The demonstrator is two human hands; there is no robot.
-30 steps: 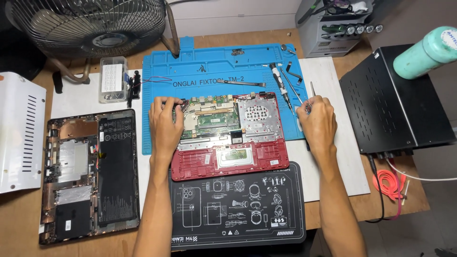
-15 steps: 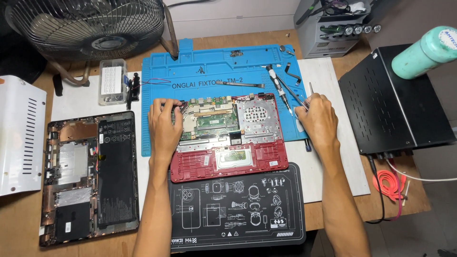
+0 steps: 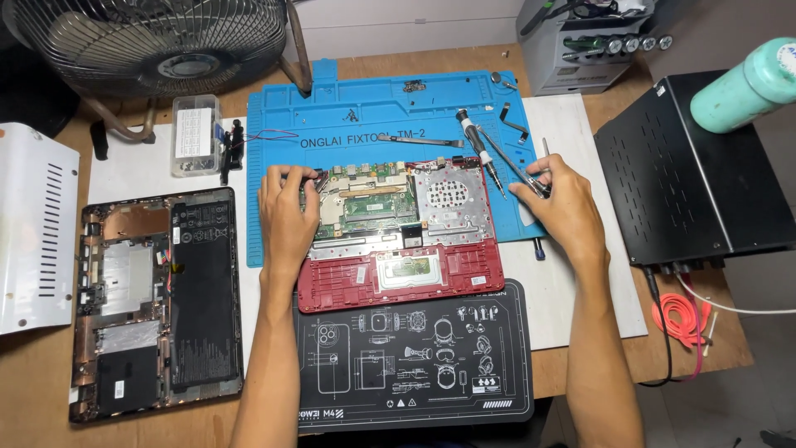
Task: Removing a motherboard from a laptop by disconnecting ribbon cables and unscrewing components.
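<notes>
The opened red laptop base (image 3: 390, 249) lies on the blue repair mat (image 3: 365, 116), its front edge overlapping the black mat (image 3: 414, 357); the left hand (image 3: 288, 216) rests on the left end of its exposed circuit board (image 3: 369, 199), fingers curled over the edge, and whether they pinch anything there cannot be told. The right hand (image 3: 564, 203), just right of the base, closes its fingers on a thin metal tool (image 3: 531, 176) near the screwdrivers (image 3: 481, 149), though the grip itself is partly hidden and the tool's kind is hard to make out. At the left, the removed bottom cover (image 3: 157, 299) lies apart, and the fan (image 3: 157, 37) is cut off by the top edge.
</notes>
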